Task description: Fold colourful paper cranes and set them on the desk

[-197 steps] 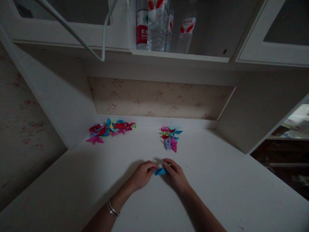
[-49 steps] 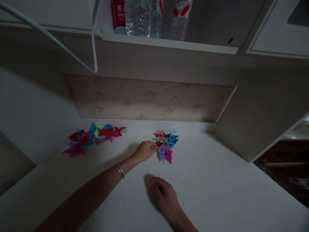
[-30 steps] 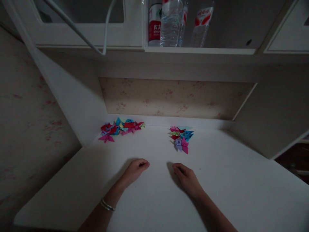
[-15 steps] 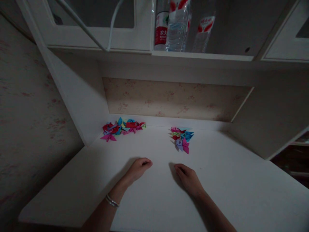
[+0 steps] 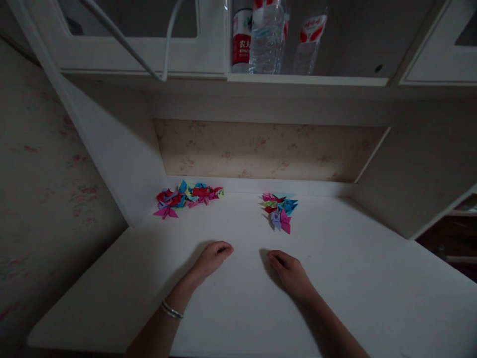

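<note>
My left hand (image 5: 212, 257) rests on the white desktop (image 5: 238, 308), its fingers curled closed with nothing showing in them. Across a gap to the right, my right hand (image 5: 289, 271) lies in a loose fist, also with nothing visible inside. Beyond the hands sits a small cluster of folded paper pieces, origami in pink, red, green and blue, with a lilac piece (image 5: 276, 220) and a magenta piece (image 5: 285, 221) at its near end. A bigger heap of colourful origami (image 5: 186, 196) lies at the back left. Neither hand touches the paper.
Above the desk hangs a white cabinet with plastic bottles (image 5: 266, 42) and a red-labelled bottle (image 5: 242, 42) on its open shelf. A pale cable (image 5: 130, 49) dangles in front at the upper left. Side panels (image 5: 112, 144) and a floral back wall (image 5: 257, 149) enclose the desk.
Earlier both hands held a blue paper piece; it now lies among the right cluster. My left hand reached to that cluster, then drew back to the desk. Lately both hands stay still.
</note>
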Demonstrator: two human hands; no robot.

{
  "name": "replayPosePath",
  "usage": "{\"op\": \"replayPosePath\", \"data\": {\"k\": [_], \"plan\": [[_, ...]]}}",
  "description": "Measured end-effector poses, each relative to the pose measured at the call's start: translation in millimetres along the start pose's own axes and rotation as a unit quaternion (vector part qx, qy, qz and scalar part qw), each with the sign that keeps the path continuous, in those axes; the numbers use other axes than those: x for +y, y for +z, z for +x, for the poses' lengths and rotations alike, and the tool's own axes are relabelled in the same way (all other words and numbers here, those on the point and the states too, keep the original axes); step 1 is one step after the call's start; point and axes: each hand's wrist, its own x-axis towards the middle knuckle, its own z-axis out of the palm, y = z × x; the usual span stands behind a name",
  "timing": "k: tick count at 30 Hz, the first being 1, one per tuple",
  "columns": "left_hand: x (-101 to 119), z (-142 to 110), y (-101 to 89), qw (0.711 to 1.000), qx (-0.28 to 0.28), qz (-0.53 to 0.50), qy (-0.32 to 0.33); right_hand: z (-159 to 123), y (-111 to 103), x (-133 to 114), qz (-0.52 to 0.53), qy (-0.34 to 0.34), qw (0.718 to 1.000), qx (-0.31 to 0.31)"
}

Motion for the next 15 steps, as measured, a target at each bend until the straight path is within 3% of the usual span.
{"op": "replayPosePath", "data": {"k": [15], "plan": [[6.1, -1.8, 0.4, 1.000, -0.004, 0.001, -0.013, -0.7, -2.2, -6.0, -0.019, -0.007, 1.000, -0.016]]}}
